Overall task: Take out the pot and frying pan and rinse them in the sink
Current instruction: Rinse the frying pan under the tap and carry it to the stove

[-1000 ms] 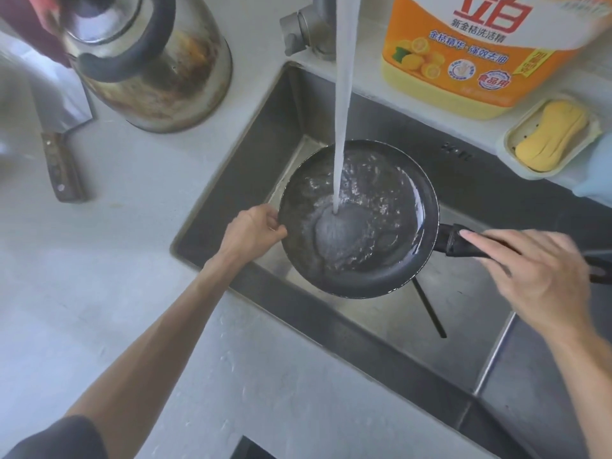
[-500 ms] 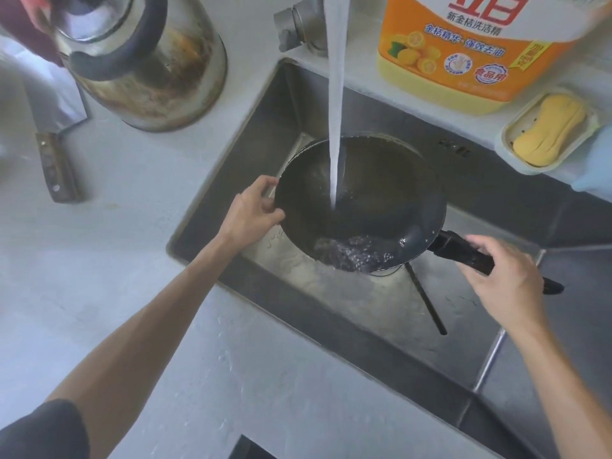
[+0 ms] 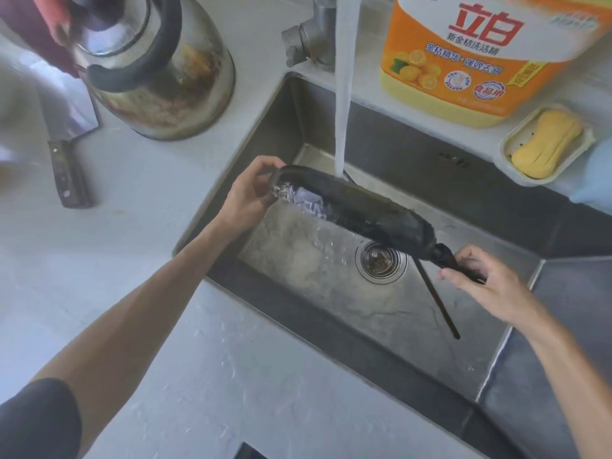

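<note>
Matt black frying pan (image 3: 361, 207); brushed steel sink (image 3: 381, 303); tarnished metal kettle (image 3: 172, 91).

We find the sink (image 3: 447, 352) basin largely taken up: the tilted frying pan (image 3: 357, 210) spans its middle, with the water stream (image 3: 342, 94) falling behind it. A dark chopstick (image 3: 437, 301) lies on the sink floor beside the drain (image 3: 381, 261). The near-right sink floor stays passable. On the tabletop (image 3: 132, 246), the kettle (image 3: 159, 71) and cleaver (image 3: 68, 173) obstruct the far left; the detergent bottle (image 3: 480, 61) and soap dish (image 3: 546, 144) block the rear ledge.
</note>
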`<action>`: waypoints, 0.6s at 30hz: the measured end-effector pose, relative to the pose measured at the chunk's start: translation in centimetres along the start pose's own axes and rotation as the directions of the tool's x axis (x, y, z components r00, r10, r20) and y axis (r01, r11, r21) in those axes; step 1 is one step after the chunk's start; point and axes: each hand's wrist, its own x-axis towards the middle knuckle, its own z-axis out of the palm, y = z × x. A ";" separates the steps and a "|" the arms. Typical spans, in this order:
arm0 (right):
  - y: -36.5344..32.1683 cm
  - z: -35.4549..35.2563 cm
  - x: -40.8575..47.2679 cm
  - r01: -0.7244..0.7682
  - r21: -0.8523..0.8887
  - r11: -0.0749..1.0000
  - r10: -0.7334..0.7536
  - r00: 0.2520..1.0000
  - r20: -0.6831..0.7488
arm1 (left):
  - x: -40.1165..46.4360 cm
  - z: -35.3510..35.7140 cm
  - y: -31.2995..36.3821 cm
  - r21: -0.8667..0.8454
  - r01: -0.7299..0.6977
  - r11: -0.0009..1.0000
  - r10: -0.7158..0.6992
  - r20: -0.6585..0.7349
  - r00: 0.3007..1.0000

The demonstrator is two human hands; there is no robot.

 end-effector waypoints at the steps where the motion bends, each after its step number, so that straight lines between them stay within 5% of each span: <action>1: 0.1 0.1 -0.1 0.014 0.003 1.000 -0.014 0.999 -0.046 | -0.1 -0.2 -0.2 -0.034 -0.010 0.999 0.011 0.039 0.999; 5: 0.5 0.4 -0.4 0.073 -0.012 0.997 -0.074 0.984 -0.163 | -0.3 -0.9 -0.6 -0.104 0.020 0.994 -0.004 0.154 0.988; 10: 0.6 -0.1 -0.8 0.069 -0.131 0.989 -0.101 0.962 -0.253 | -0.3 -1.5 0.1 0.065 0.040 0.997 -0.055 0.245 0.968; 14: 0.0 -0.2 -0.9 0.114 -0.224 0.968 -0.183 0.930 -0.318 | -0.4 -2.4 0.7 0.011 0.203 0.979 -0.196 0.318 0.928; 18: -0.1 0.8 -0.9 0.122 -0.090 0.988 -0.144 0.941 -0.306 | -0.7 -2.7 1.8 0.015 0.183 0.983 -0.180 0.272 0.945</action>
